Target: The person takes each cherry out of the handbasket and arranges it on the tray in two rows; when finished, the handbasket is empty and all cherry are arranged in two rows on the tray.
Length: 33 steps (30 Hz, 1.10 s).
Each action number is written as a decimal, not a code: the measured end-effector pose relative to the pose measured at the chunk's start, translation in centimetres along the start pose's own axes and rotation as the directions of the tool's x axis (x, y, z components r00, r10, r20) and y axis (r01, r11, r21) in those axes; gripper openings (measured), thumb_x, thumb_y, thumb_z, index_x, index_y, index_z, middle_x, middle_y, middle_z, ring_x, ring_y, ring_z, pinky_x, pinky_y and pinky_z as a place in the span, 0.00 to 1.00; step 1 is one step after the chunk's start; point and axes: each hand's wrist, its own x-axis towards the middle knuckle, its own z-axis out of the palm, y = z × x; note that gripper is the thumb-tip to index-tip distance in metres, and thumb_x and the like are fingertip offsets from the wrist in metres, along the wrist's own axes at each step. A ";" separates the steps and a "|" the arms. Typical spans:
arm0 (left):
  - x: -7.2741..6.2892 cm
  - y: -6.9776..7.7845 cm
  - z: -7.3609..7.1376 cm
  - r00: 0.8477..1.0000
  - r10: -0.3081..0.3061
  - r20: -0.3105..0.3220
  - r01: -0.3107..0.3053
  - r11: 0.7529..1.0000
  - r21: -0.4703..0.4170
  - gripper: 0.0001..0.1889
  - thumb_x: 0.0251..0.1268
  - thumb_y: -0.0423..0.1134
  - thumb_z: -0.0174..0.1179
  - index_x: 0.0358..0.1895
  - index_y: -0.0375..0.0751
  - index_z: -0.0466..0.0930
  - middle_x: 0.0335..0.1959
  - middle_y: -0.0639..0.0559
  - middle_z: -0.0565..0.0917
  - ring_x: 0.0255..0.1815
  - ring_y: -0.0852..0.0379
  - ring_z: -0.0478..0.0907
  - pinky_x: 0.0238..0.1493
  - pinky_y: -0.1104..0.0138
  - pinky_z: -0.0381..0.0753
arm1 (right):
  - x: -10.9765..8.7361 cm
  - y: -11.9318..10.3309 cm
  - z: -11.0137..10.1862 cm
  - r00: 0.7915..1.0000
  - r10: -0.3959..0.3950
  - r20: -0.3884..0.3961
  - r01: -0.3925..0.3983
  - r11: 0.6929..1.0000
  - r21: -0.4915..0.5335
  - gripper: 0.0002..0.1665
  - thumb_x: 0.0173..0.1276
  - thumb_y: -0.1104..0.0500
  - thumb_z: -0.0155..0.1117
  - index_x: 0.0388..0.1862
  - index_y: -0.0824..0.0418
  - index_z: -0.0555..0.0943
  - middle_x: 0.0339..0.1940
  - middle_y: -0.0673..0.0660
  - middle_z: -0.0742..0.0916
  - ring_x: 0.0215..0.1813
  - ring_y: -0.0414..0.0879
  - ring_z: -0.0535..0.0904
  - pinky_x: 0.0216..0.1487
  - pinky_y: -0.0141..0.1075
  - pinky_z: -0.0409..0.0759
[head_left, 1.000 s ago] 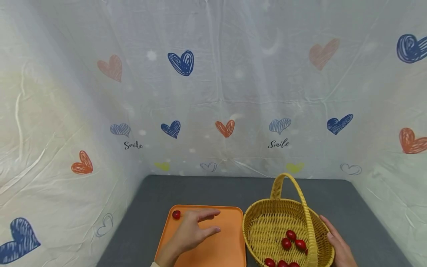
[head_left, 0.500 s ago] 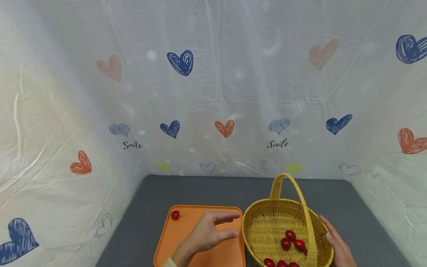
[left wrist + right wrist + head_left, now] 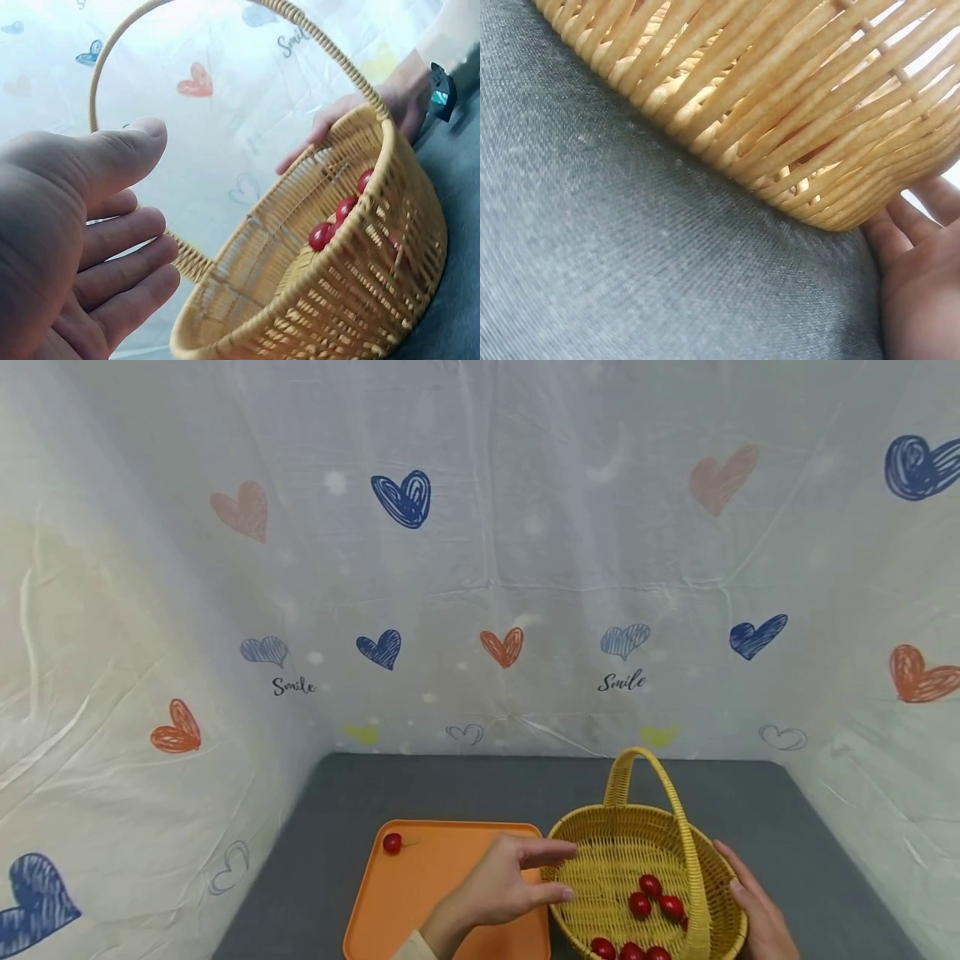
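Note:
My left hand (image 3: 510,881) hovers over the right edge of the orange tray (image 3: 420,893), its fingertips at the left rim of a yellow woven basket (image 3: 592,827). Thumb and fingers are spread apart with nothing between them. On the tray's far left corner lies one red cherry (image 3: 392,843) with a thin stem. Several red cherries (image 3: 640,906) sit inside the basket, some of them partly cut off by the lower frame edge. My right hand (image 3: 761,910) rests against the basket's outer right side, its fingers (image 3: 889,232) touching the weave in the right wrist view.
The basket's tall arched handle (image 3: 686,835) rises over its right part. Tray and basket stand side by side on a dark grey cloth surface (image 3: 465,785). A pale curtain (image 3: 450,568) printed with hearts encloses the back and sides.
My left hand has moved right, from above the middle of the tray to the basket's left rim, thumb and fingers still apart. My right hand and the basket have stayed in place.

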 end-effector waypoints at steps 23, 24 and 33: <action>4.8 -0.1 4.3 0.985 0.001 0.174 -0.042 0.971 0.236 0.24 0.79 0.47 0.69 0.73 0.49 0.84 0.69 0.56 0.88 0.64 0.69 0.85 0.62 0.72 0.84 | 0.1 0.3 0.1 0.995 -0.099 0.014 0.098 0.995 0.029 0.37 0.95 0.46 0.38 0.95 0.48 0.45 0.63 0.18 0.78 0.60 0.24 0.82 0.51 0.33 0.89; 5.0 -0.2 4.6 0.982 -0.012 0.188 -0.040 0.962 0.272 0.24 0.80 0.47 0.69 0.73 0.49 0.84 0.68 0.57 0.88 0.54 0.72 0.87 0.59 0.74 0.85 | 0.1 0.3 0.0 0.996 -0.089 0.012 0.089 0.996 0.027 0.37 0.94 0.46 0.38 0.95 0.48 0.45 0.62 0.18 0.78 0.59 0.23 0.82 0.51 0.34 0.89; 7.6 -0.4 7.3 0.941 -0.129 0.312 -0.077 0.818 0.570 0.24 0.81 0.51 0.66 0.75 0.58 0.82 0.59 0.69 0.90 0.10 0.66 0.57 0.43 0.82 0.76 | 0.2 0.3 -0.1 0.999 -0.050 0.004 0.050 0.999 0.019 0.38 0.94 0.44 0.37 0.95 0.47 0.44 0.61 0.18 0.78 0.58 0.24 0.83 0.50 0.35 0.90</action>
